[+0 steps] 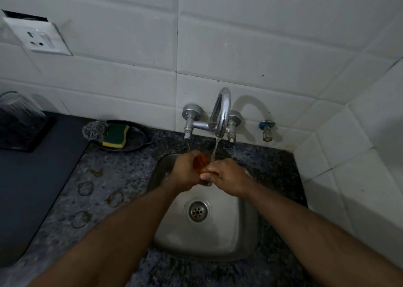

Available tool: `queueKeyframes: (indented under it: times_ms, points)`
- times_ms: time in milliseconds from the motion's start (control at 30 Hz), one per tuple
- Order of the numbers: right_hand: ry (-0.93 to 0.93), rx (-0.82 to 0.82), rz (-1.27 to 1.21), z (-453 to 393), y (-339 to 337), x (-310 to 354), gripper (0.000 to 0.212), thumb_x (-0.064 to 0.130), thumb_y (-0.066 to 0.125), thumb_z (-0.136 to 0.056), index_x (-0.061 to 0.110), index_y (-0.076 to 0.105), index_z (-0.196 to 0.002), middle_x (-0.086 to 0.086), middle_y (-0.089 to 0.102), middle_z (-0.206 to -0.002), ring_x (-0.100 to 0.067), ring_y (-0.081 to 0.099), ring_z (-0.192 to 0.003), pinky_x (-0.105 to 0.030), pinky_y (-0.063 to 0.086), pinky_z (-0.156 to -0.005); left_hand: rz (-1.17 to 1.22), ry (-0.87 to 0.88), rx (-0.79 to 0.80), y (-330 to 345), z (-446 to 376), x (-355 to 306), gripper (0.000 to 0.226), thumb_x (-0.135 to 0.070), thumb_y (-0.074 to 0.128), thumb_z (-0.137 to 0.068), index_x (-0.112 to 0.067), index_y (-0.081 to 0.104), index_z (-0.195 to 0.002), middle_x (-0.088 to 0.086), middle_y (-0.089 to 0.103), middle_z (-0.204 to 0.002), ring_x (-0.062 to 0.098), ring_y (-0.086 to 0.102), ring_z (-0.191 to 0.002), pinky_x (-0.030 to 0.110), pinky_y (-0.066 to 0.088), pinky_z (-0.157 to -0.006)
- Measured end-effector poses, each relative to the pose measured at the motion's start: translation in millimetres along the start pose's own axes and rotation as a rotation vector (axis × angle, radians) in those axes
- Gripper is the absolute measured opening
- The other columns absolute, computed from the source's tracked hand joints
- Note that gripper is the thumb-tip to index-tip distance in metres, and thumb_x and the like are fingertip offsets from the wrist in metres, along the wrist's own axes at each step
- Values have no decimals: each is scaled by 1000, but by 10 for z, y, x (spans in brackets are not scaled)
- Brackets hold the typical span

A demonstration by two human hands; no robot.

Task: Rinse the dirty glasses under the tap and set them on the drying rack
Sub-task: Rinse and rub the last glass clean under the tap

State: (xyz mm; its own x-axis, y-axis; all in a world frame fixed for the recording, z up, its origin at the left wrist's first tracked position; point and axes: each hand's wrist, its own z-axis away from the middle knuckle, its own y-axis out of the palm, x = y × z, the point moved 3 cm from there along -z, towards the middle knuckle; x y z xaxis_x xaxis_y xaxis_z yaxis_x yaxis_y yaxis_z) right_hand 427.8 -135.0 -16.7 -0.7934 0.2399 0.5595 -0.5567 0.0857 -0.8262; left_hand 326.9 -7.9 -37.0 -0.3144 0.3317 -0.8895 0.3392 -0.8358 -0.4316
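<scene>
Glass (pixel 201 161) (amber-tinted, smooth) between hands (pixel 209 173)

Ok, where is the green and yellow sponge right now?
In the head view, the sponge lies on a dark dish on the counter, left of the tap, beside a steel scrubber.

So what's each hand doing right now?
Left hand: holding the glass under the tap.
Right hand: fingers on the glass too.

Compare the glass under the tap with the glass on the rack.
The amber glass is gripped by the left hand and right hand over the sink under running water; the clear glass stands inverted, untouched, on the black drying rack. One is tinted orange-brown, the other colourless.
</scene>
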Motion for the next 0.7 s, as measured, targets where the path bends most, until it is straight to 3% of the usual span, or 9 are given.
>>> queueKeyframes:
  times_ms: [100,133,200,300,367,433,500,600,700]
  points:
    - [-51,167,150,45,26,31,25,43,66,-99,22,75,-88,13,71,-86,-3,60,-82,-22,38,-76,-17,-94,284,8,8,108,60,-1,96,-59,-17,67,-109,2,73,-99,20,74,-89,30,64,-67]
    - [-50,157,155,41,39,36,27,42,65,-99,20,75,-87,11,71,-86,-6,59,-82,-24,37,-75,-19,-105,303,6,1,128,61,0,96,-60,-17,67,-111,4,74,-100,23,75,-89,37,65,-68]
    - [-9,64,92,23,49,37,30,38,65,-100,18,72,-80,12,63,-77,-4,54,-75,-25,35,-72,28,-65,192,12,-5,106,71,-2,98,-57,-15,66,-119,3,73,-107,22,74,-97,37,65,-74]
    - [32,-40,-38,30,38,5,27,38,66,-100,25,71,-77,22,56,-70,4,56,-70,-14,37,-70,33,-33,-4,1,20,87,80,-11,102,-49,-17,65,-119,-3,70,-111,13,68,-99,18,59,-68]
    - [0,4,-3,43,41,16,25,41,66,-99,26,71,-80,20,62,-74,5,57,-75,-16,42,-75,-6,-29,29,-11,42,104,77,-10,101,-51,-19,65,-118,-6,70,-109,11,68,-101,18,59,-71]
    - [-23,105,107,47,67,-18,22,45,65,-97,27,75,-91,15,71,-89,-3,59,-88,-31,49,-86,-40,-51,165,-16,42,170,73,-3,97,-56,-22,67,-120,-6,71,-109,12,69,-105,28,62,-82]
    - [-20,156,168,40,94,-24,23,45,63,-98,26,74,-92,13,69,-92,-9,58,-92,-36,48,-87,-27,-96,258,-36,45,195,64,3,90,-64,-23,68,-118,-4,72,-107,12,70,-103,33,63,-84]
    - [4,15,60,44,87,40,23,35,66,-100,21,71,-82,16,56,-79,-3,53,-78,-25,41,-76,49,-91,220,-11,42,162,63,1,89,-68,-23,63,-120,-3,70,-110,13,69,-103,35,63,-85]
    - [37,-55,10,70,103,60,26,36,66,-100,20,71,-80,19,55,-75,3,52,-74,-21,42,-74,58,-74,126,28,67,128,67,-4,96,-61,-20,64,-118,-4,71,-108,13,70,-105,24,60,-80]
